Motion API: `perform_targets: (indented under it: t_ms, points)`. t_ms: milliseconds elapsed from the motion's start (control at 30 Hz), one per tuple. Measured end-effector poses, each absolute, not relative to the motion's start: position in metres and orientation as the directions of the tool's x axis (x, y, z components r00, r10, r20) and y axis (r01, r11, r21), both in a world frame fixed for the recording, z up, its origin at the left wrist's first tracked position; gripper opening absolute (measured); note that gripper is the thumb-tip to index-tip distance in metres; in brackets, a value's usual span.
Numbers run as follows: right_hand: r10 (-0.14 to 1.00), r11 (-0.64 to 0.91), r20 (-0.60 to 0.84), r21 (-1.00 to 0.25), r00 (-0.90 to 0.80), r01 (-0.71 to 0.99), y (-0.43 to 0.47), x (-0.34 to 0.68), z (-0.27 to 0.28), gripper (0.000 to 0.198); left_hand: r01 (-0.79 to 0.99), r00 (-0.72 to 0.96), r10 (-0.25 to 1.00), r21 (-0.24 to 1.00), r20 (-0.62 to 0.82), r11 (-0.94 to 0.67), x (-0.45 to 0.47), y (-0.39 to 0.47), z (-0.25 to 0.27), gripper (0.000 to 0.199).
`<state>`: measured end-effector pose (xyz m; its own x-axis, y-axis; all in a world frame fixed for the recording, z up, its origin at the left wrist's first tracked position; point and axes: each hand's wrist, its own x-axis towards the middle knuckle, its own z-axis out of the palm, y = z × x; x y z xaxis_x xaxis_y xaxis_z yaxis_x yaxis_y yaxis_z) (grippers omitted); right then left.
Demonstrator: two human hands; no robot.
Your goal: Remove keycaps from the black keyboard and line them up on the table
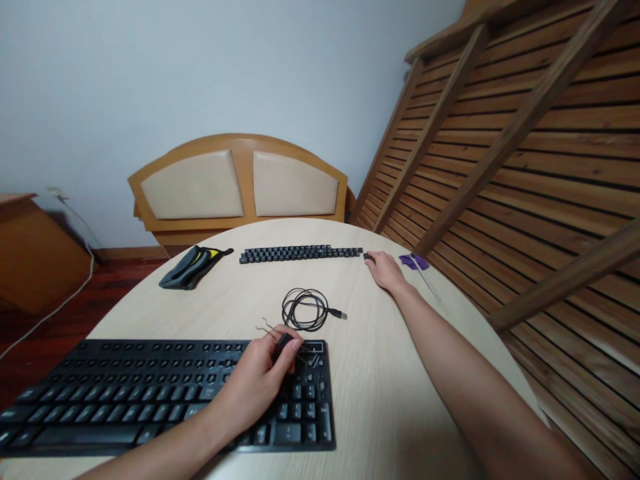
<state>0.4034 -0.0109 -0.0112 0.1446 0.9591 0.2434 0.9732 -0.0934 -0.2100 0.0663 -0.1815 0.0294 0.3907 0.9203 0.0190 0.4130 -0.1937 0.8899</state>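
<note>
My left hand (260, 373) is closed around the black handle of a wire keycap puller (284, 341), above the upper right part of a black keyboard (165, 393). Thin bent wires stick out at both ends of the handle. The keyboard's upper rows show bare switches, while the lower rows still carry keycaps. Far across the table, my right hand (385, 270) pinches a small black keycap (369, 257) at the right end of neat rows of loose keycaps (290, 253). Whether that keycap touches the table I cannot tell.
A coiled USB cable (306, 310) lies behind the keyboard. On the far left of the round table (225, 313) is a black and yellow pouch (195, 267). A purple cloth (414, 261) with a thin white-handled tool (425, 277) lies right of my right hand.
</note>
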Motion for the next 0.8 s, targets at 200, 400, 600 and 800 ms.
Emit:
perform_targets:
  t_ms: [200,400,600,800]
  points:
    - [0.957,-0.087,0.254,-0.205,0.139,0.975,-0.008,0.403,-0.015,0.039,0.416,0.392,0.920,0.891,0.008,-0.185,0.066,-0.182,0.027,0.033]
    - [0.953,-0.085,0.270,-0.200,0.138,0.976,-0.008,0.404,-0.018,0.040,0.414,0.389,0.921,0.892,0.005,-0.180,0.065,-0.182,0.028,0.032]
    - [0.943,-0.084,0.300,-0.211,0.146,0.974,-0.008,0.404,-0.021,0.038,0.394,0.391,0.920,0.902,0.009,-0.176,0.065,-0.181,0.026,0.032]
    - [0.920,-0.076,0.354,-0.257,0.167,0.963,-0.010,0.405,-0.023,0.035,0.385,0.380,0.925,0.907,0.011,-0.169,0.065,-0.180,0.026,0.032]
